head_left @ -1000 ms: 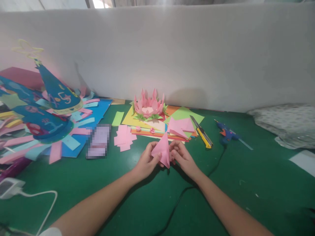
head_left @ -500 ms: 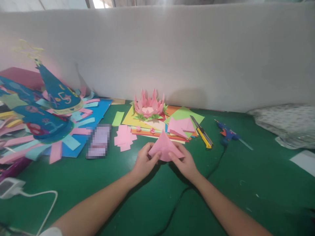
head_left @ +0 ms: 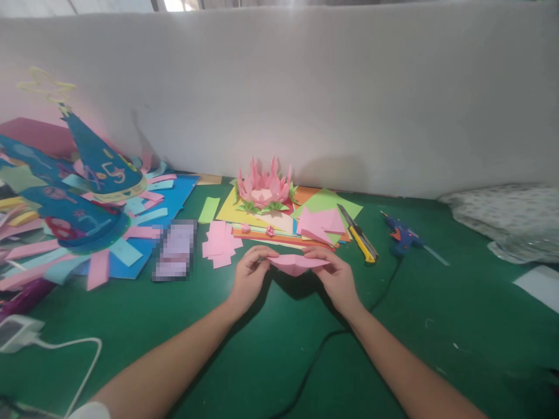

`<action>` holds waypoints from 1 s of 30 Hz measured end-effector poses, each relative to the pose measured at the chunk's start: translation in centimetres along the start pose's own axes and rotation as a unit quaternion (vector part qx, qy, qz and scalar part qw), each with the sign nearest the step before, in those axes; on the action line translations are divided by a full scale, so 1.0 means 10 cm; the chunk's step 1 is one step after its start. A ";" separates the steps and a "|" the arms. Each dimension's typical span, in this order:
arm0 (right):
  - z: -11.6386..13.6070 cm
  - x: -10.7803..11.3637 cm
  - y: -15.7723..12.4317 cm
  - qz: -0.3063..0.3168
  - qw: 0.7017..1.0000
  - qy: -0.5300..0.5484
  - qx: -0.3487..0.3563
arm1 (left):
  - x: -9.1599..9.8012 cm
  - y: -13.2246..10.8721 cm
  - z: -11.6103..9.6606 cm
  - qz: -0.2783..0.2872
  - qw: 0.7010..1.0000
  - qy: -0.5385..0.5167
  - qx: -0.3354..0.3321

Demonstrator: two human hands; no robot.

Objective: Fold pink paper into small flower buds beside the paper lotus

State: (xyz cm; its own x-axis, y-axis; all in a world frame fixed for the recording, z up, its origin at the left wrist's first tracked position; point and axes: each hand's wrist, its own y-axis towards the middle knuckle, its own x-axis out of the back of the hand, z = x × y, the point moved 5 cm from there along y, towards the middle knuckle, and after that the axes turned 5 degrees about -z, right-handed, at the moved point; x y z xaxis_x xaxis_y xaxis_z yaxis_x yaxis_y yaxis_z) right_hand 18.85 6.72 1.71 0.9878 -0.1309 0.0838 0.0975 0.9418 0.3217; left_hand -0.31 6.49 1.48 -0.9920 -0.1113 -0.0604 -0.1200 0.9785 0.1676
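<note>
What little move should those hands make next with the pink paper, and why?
I'd probably press its bend into a flatter crease: the left hand and right hand grip the pink paper at opposite ends, and its middle looks bent, not flat.

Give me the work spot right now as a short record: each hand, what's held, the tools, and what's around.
Left hand: left hand grips one end of the pink paper piece
Right hand: right hand grips its other end
Held piece position: raised over the green table
Cutting tool: yellow-and-black utility knife, beyond the right hand
Glue tool: blue glue gun, right of the knife
Beyond the hands: pink paper flower with green leaves, on colored sheets
Far left: blue cone hats
</note>
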 end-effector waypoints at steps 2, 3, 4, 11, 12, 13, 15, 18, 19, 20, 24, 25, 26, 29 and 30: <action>0.01 0.02 0.01 -0.011 1.000 -0.007 0.020 | 0.02 0.00 -0.03 -0.007 1.000 0.011 -0.025; 0.00 0.03 0.00 -0.016 1.000 -0.005 0.021 | 0.03 -0.01 -0.03 -0.006 0.999 0.016 -0.032; -0.01 0.04 0.00 -0.019 1.000 0.001 0.017 | 0.04 -0.01 -0.04 -0.001 0.999 0.017 -0.037; -0.02 0.00 -0.06 0.009 0.999 0.044 -0.024 | -0.02 -0.07 -0.10 0.060 0.996 -0.002 -0.064; -0.01 -0.01 -0.06 0.020 0.999 0.043 -0.023 | -0.04 -0.07 -0.11 0.059 0.995 0.024 -0.079; 0.00 -0.01 -0.07 0.030 0.998 0.043 -0.020 | -0.05 -0.07 -0.12 0.058 0.992 0.055 -0.094; 0.03 -0.02 -0.07 0.051 0.997 0.048 -0.014 | -0.07 -0.07 -0.12 0.058 0.987 0.098 -0.113; 0.08 -0.04 -0.08 0.098 0.993 0.073 0.003 | -0.07 -0.06 -0.10 0.050 0.984 0.120 -0.118; 0.10 -0.05 -0.09 0.115 0.990 0.081 0.011 | -0.06 -0.05 -0.09 0.047 0.984 0.125 -0.117; 0.12 -0.07 -0.09 0.129 0.988 0.086 0.018 | -0.05 -0.05 -0.09 0.042 0.984 0.128 -0.116; 0.16 -0.07 -0.05 0.090 0.995 0.034 0.039 | -0.01 -0.04 -0.09 0.015 0.986 0.126 -0.112; 0.16 -0.06 -0.04 0.068 0.997 0.007 0.045 | -0.01 -0.04 -0.09 0.012 0.985 0.125 -0.115; 0.16 -0.05 -0.04 0.051 0.997 -0.018 0.050 | -0.02 -0.04 -0.10 0.011 0.985 0.126 -0.119; 0.15 -0.07 -0.06 0.044 0.995 -0.065 0.060 | -0.04 -0.06 -0.12 0.022 0.983 0.129 -0.131; 0.14 -0.08 -0.07 0.052 0.994 -0.074 0.060 | -0.05 -0.06 -0.13 0.028 0.983 0.126 -0.131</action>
State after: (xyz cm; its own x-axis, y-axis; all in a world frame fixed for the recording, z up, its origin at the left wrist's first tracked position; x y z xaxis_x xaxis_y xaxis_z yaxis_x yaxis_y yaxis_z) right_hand 17.82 5.75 2.72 0.9625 -0.0877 0.2566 -0.0274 0.9099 0.4139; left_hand 0.18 5.71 2.65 -0.9719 -0.1299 0.1962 -0.0382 0.9099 0.4131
